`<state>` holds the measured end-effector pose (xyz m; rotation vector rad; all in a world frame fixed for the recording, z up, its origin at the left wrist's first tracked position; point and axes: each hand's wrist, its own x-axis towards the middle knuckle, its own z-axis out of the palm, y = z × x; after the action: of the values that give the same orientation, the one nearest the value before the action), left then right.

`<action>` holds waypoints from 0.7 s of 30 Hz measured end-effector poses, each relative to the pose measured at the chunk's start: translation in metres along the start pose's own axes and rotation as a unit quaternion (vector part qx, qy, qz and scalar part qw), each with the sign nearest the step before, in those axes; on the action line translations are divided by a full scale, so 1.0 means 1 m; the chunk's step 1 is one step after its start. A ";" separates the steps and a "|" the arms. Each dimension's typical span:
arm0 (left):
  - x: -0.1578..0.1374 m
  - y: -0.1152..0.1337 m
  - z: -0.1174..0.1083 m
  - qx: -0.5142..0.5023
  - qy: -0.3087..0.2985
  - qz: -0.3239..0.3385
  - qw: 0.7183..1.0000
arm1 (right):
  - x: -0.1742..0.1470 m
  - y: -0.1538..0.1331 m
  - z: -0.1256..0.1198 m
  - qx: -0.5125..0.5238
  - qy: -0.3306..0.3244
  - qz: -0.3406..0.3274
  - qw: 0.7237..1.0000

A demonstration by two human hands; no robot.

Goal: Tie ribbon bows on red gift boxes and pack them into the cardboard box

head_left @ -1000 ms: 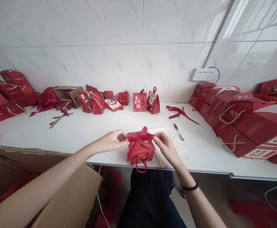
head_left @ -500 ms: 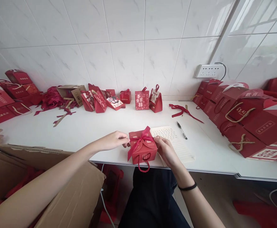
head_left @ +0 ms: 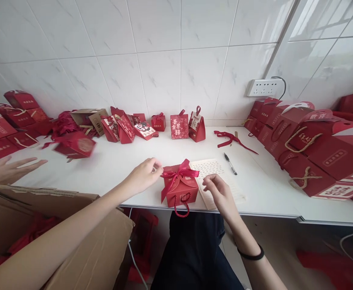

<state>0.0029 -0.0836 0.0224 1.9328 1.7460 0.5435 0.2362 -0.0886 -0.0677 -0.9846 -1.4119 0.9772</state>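
Observation:
A red gift box point(head_left: 181, 193) stands near the table's front edge, tied on top with a dark pink ribbon bow point(head_left: 180, 174). A twisted red cord handle point(head_left: 182, 210) hangs from its front. My left hand point(head_left: 144, 175) is just left of the bow, its fingers loosely bent and the fingertips close to the ribbon's left loop. To the right of the box, my right hand point(head_left: 220, 195) hovers over a handwritten sheet of paper point(head_left: 208, 171), fingers curled loosely, holding nothing and apart from the ribbon.
At left are another person's open hand point(head_left: 16, 171) and a blurred red box point(head_left: 75, 145). An open cardboard carton point(head_left: 94, 237) sits below my left arm. Red boxes are stacked on the right point(head_left: 324, 157) and far left point(head_left: 16, 125). A pen point(head_left: 230, 163) lies beyond the paper.
My right hand has let go of the bow's right side and moved right. My left hand has drawn slightly away. A blurred red box has appeared at left, and the other person's hand reaches further in.

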 end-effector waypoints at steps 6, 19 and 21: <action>0.003 -0.006 -0.007 -0.234 -0.134 -0.092 0.959 | -0.002 0.002 0.027 0.010 -0.112 -0.054 0.992; 0.004 -0.001 -0.002 -0.515 -0.171 -0.090 0.835 | -0.010 0.014 0.039 -0.025 -0.122 -0.099 0.987; 0.004 -0.001 -0.003 -0.487 -0.187 -0.086 0.849 | -0.010 0.016 0.040 -0.022 -0.117 -0.106 0.987</action>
<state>0.0005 -0.0796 0.0242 1.0433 1.0331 0.7322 0.1978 -0.0942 -0.0882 -0.7501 -1.7029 0.9265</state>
